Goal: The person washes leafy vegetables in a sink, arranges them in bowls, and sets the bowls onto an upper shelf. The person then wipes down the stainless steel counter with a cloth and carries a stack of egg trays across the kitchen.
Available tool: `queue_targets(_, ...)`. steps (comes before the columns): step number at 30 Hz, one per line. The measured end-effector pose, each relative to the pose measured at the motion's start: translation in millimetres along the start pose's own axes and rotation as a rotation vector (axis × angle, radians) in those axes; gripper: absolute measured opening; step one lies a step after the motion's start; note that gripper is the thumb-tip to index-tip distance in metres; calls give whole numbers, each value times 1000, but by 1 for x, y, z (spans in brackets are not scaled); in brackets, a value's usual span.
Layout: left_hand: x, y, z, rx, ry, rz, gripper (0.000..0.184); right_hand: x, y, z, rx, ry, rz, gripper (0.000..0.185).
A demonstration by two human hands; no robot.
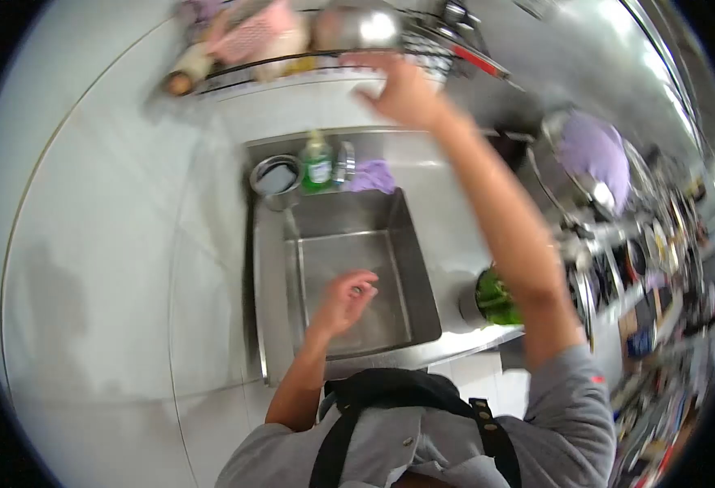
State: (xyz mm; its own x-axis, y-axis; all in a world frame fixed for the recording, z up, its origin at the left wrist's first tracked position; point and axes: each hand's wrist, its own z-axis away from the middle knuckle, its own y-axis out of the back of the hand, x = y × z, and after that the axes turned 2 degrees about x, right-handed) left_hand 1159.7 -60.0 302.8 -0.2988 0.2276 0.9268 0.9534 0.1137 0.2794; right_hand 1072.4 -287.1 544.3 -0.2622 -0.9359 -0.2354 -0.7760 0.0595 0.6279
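two containers are holding things near your hands: the metal pot (277,187), beyond your left hand (347,302), is containing something dark; the grey tub (470,307), right of that hand, is carrying greens (499,298). the metal bowl (357,29) is sitting just past your right hand (404,91), on a wire rack (292,57); that hand is hovering spread, contact being too blurred to tell. your left hand is curving loosely above the steel sink (412,268), fingertip contact being unclear. pale panels (113,244) are standing left of it.

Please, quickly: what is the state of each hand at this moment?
Left hand: loosely curled over the sink; whether it holds anything cannot be told.
Right hand: open, blurred, near the rack; nothing seen held.
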Motion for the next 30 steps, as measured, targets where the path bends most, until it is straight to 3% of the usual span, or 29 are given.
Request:
queue_targets(1,-11,0,-2,30,-25,36,26,-46,3,48,11,-264,-269,31)
queue_targets(2,-24,-1,-5,39,-45,77,26,-64,-7,105,100,-218,-382,27)
queue_targets(4,-65,-2,-4,126,193,304,25,-94,-36,217,191,-464,-587,20)
queue_targets(5,-65,0,-4,48,280,254,27,-101,-73,286,210,-786,-829,19)
queue_targets(6,-58,5,-7,-12,353,196,28,-106,-71,347,-80,-987,-564,19)
queue_targets(7,-54,6,-10,-64,417,130,30,-106,-67,413,-77,-1342,-661,17)
queue_targets(8,-59,0,-13,-149,428,120,32,-106,-44,453,190,-1702,-726,16)
queue_targets(9,-68,-10,-13,-224,435,117,34,-109,-14,478,614,-1859,-762,10)
queue_targets(10,-78,-17,-8,-296,453,110,36,-98,1,520,907,-1798,-639,9)
queue_targets(12,-84,-59,-8,-393,321,43,53,-76,38,533,1157,-1745,-584,17)
queue_targets(13,-63,-85,-10,-398,86,-129,65,-63,51,537,1229,-1710,-574,22)
queue_targets(14,-37,-114,-11,-394,-153,-294,77,-50,61,527,1242,-1780,-606,26)
queue_targets(15,-17,-143,-9,-369,-221,-237,86,-39,71,518,1251,-1846,-644,30)
queue_targets(16,-1,-171,-8,-338,-292,-180,95,-21,67,544,879,-1740,-544,27)
queue_targets(18,7,-225,-8,-289,-528,-271,97,3,64,545,935,-1795,-773,23)
queue_targets(21,-27,-293,-43,-332,-484,-677,96,11,55,525,977,-1846,-467,19)
queue_targets(23,-6,-300,-60,-453,-224,-607,93,12,51,549,847,-1824,-206,15)
queue_targets(24,24,-283,-60,-618,-256,-612,102,-15,73,536,929,-1831,-245,17)
queue_targets(26,73,-252,-63,-964,-376,-444,91,-55,109,551,1081,-1743,-453,17)
queue_targets(28,121,-254,-81,-1159,-506,-192,79,-90,144,579,1139,-1684,-517,15)
queue_targets(30,173,-307,-76,-986,-597,-132,75,-124,191,607,1127,-1657,-502,14)
